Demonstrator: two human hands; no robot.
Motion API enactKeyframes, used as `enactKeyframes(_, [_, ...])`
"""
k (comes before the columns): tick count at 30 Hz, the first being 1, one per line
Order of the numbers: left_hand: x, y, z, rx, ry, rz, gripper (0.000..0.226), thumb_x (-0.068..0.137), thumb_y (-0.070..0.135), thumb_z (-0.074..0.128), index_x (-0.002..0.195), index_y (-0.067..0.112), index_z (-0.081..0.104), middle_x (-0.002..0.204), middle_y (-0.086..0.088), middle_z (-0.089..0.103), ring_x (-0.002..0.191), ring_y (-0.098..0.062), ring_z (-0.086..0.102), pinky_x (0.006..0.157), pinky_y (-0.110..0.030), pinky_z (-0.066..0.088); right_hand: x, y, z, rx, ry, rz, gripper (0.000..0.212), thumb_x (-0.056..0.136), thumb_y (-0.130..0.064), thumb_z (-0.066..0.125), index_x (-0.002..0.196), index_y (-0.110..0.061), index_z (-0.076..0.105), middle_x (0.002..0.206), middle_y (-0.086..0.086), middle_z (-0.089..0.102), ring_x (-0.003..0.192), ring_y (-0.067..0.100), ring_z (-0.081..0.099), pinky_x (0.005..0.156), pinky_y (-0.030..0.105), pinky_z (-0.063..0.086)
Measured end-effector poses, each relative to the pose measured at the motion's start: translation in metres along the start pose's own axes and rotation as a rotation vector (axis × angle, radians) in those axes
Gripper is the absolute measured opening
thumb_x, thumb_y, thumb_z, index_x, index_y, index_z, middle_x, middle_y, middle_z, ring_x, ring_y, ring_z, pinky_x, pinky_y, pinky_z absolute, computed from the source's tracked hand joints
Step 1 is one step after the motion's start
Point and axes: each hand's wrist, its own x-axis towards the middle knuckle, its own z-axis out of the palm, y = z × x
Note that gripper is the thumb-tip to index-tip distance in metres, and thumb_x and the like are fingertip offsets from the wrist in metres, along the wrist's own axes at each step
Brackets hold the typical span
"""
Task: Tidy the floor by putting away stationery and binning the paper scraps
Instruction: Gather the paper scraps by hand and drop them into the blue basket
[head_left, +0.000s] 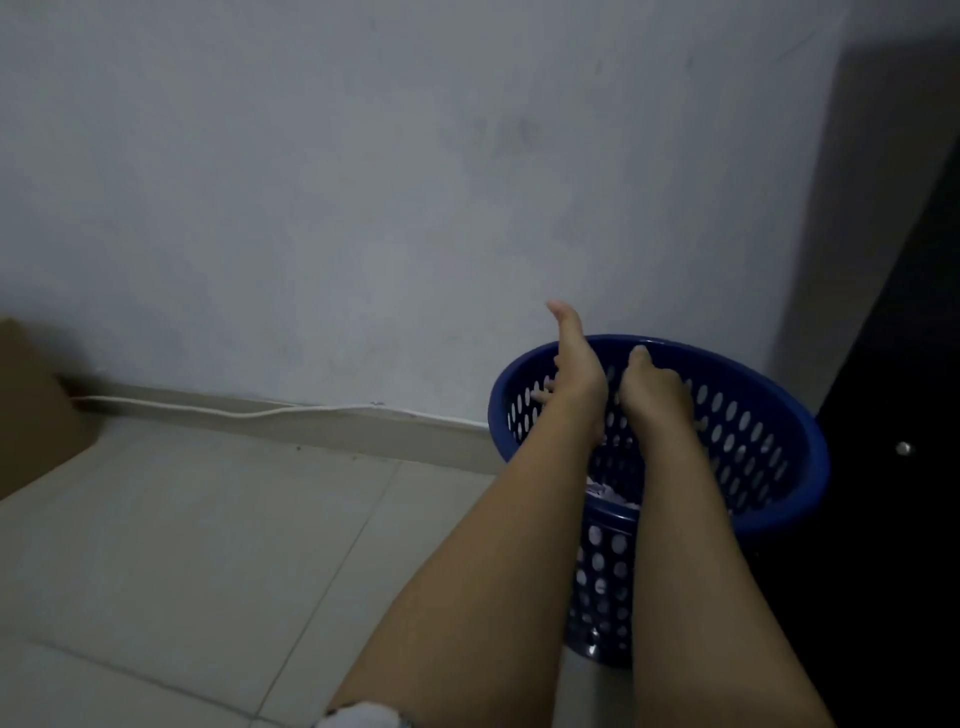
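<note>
A blue perforated waste bin (753, 431) stands on the tiled floor against the wall, right of centre. White paper scraps (605, 491) lie inside it. Both my forearms reach over its near rim. My left hand (576, 374) hangs over the bin's left side, thumb raised and fingers spread straight towards the inner wall, holding nothing. My right hand (654, 389) is beside it over the bin's middle, thumb up and fingers pointing down into the bin. Its fingertips are hidden behind the hand, and nothing shows in its grasp.
A brown cardboard box (31, 405) sits at the left edge by the wall. A white cable (260, 415) runs along the skirting. A dark cabinet (909, 364) with a small metal knob (904, 448) stands right of the bin. Pale floor tiles (208, 545) fill the lower left.
</note>
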Motion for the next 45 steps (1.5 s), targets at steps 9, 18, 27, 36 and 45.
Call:
enactKeyframes(9, [-0.012, 0.017, -0.033, 0.025, -0.048, 0.096, 0.159, 0.009, 0.103, 0.026, 0.148, 0.027, 0.022, 0.157, -0.007, 0.021, 0.142, -0.030, 0.025, 0.115, -0.053, 0.021, -0.043, -0.034, 0.010, -0.240, -0.012, 0.007, 0.049, 0.102, -0.027, 0.028, 0.145, -0.004, 0.028, 0.153, 0.023, 0.020, 0.137, 0.040, 0.023, 0.110, 0.052, 0.024])
enactKeyframes(18, [-0.079, 0.064, -0.197, 0.223, 0.376, 0.595, 0.070, 0.088, 0.068, 0.022, 0.141, 0.025, 0.039, 0.155, 0.001, 0.028, 0.146, -0.018, 0.017, 0.120, -0.044, 0.013, -0.119, -0.082, 0.145, -0.397, -0.116, -0.555, 0.049, 0.096, -0.033, 0.035, 0.135, -0.004, 0.044, 0.146, 0.023, 0.033, 0.134, 0.042, 0.026, 0.110, 0.052, 0.028])
enactKeyframes(27, [-0.216, -0.017, -0.512, 0.743, 0.969, 0.160, 0.056, 0.100, 0.041, 0.023, 0.146, 0.011, 0.027, 0.156, -0.015, 0.020, 0.147, -0.028, 0.009, 0.120, -0.042, 0.008, -0.255, -0.022, 0.311, -0.701, -0.703, -0.733, 0.052, 0.099, -0.034, 0.038, 0.122, 0.010, 0.054, 0.134, 0.028, 0.052, 0.124, 0.037, 0.050, 0.099, 0.034, 0.041])
enactKeyframes(36, [-0.377, -0.157, -0.701, 0.782, 1.552, -0.304, 0.068, 0.095, 0.048, 0.034, 0.143, 0.001, 0.030, 0.154, -0.020, 0.022, 0.145, -0.034, 0.012, 0.117, -0.043, 0.015, -0.423, 0.123, 0.423, -1.199, -1.179, -0.933, 0.064, 0.099, -0.047, 0.028, 0.144, -0.002, 0.031, 0.154, 0.018, 0.027, 0.142, 0.030, 0.026, 0.116, 0.037, 0.026])
enactKeyframes(45, [-0.465, -0.193, -0.810, 0.598, 1.838, -0.339, 0.080, 0.091, 0.045, 0.046, 0.145, -0.006, 0.015, 0.158, -0.020, 0.007, 0.147, -0.033, -0.002, 0.118, -0.046, 0.002, -0.516, 0.291, 0.414, -1.070, -0.905, -0.763, 0.097, 0.088, -0.070, 0.012, 0.129, 0.010, 0.048, 0.137, 0.030, 0.048, 0.124, 0.041, 0.052, 0.101, 0.061, 0.031])
